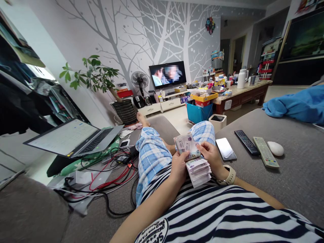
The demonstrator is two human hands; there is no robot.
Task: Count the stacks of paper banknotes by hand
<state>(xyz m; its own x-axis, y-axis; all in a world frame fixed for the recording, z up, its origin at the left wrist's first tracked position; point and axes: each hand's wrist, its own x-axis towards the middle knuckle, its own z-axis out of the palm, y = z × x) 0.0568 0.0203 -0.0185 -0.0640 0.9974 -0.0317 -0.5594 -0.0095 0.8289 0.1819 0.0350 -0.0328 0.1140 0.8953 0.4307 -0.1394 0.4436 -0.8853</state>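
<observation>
A bundle of banknotes point(186, 144) with the number 5 printed on them is held in front of my lap. My left hand point(178, 164) is closed around the bundle, its thumb lying across the face of the notes. The lower ends of several notes point(198, 172) bend down and fan out below the thumb, over the striped shirt. At the right edge of the bundle, my right hand point(210, 156) pinches the notes between thumb and fingers. A pale watch point(230, 175) is on the right wrist. Blue plaid trousers point(154, 148) cover the legs beneath.
Right of my lap, a phone point(226, 149), a black remote point(246, 141), a beige remote point(265, 152) and a white mouse point(275, 148) lie on the grey sofa point(298, 175). To the left are an open laptop point(101, 140) and tangled cables point(118, 182). A cluttered table point(243, 91) stands ahead.
</observation>
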